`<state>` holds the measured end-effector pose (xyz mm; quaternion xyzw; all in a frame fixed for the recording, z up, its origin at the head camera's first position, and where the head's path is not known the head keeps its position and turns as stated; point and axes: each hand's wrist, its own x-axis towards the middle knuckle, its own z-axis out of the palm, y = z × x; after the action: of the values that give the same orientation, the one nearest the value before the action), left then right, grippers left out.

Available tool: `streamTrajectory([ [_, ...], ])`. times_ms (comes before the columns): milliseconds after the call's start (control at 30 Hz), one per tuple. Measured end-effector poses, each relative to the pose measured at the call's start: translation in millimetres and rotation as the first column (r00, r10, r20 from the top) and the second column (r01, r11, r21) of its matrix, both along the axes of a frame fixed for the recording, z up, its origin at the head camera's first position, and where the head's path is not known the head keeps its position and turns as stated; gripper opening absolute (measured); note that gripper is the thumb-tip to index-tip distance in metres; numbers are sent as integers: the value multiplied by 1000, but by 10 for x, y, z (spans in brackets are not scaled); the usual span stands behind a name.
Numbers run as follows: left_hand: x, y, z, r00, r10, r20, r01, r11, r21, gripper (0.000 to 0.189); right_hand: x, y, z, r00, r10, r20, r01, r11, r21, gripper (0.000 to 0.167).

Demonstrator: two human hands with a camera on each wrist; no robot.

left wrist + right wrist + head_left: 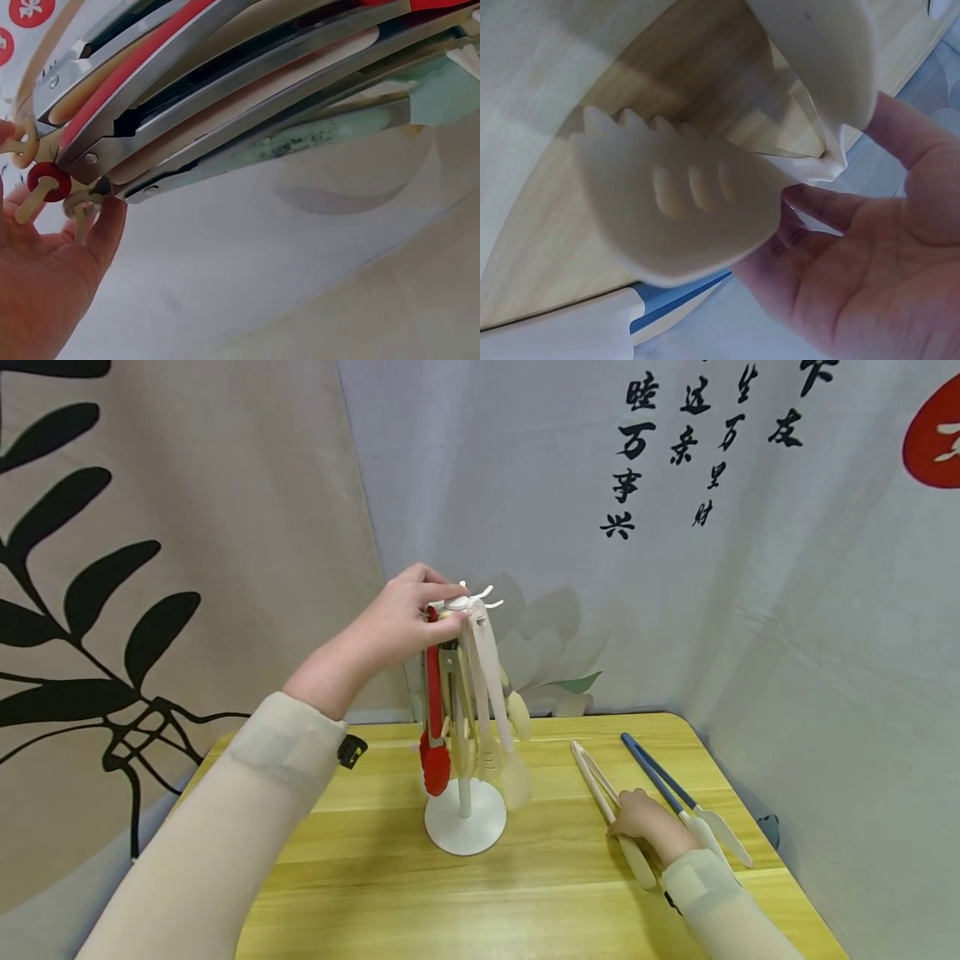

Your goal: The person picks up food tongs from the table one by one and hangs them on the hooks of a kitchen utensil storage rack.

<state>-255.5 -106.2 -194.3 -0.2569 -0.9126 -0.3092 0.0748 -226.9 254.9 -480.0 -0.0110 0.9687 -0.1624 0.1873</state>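
Note:
A white utensil stand with a round base stands on the table. My left hand grips its top, where the hooks are, with thumb and fingers. Several tongs hang from it, among them red tongs; the left wrist view shows their metal arms and hanging rings close to my fingers. Over at the right, my right hand holds cream tongs low over the table, hiding part of their length. In the right wrist view, their slotted, toothed head stands apart from the other head, thumb and fingers at the two sides.
Tongs with blue handles and pale heads lie just right of my right hand. The wooden table ends near them on the right. Behind it hangs a cloth backdrop with black writing and leaf patterns.

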Motion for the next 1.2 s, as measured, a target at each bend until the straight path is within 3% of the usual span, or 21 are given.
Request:
streamTrajectory([
  [400, -65, -52, 16, 999, -53, -14, 52, 998, -42, 43, -14, 16, -10, 1000, -13, 3, 13, 1000, -4, 44],
  [800, -103, -74, 15, 996, -82, -22, 82, 996, -30, 43, -9, 44, -40, 1000, -24, -4, 24, 999, -25, 42],
  [1200, -87, -73, -10, 997, -78, -21, 78, 997, -11, 43, -19, 83, -50, 998, -38, -59, 36, 999, -35, 54],
])
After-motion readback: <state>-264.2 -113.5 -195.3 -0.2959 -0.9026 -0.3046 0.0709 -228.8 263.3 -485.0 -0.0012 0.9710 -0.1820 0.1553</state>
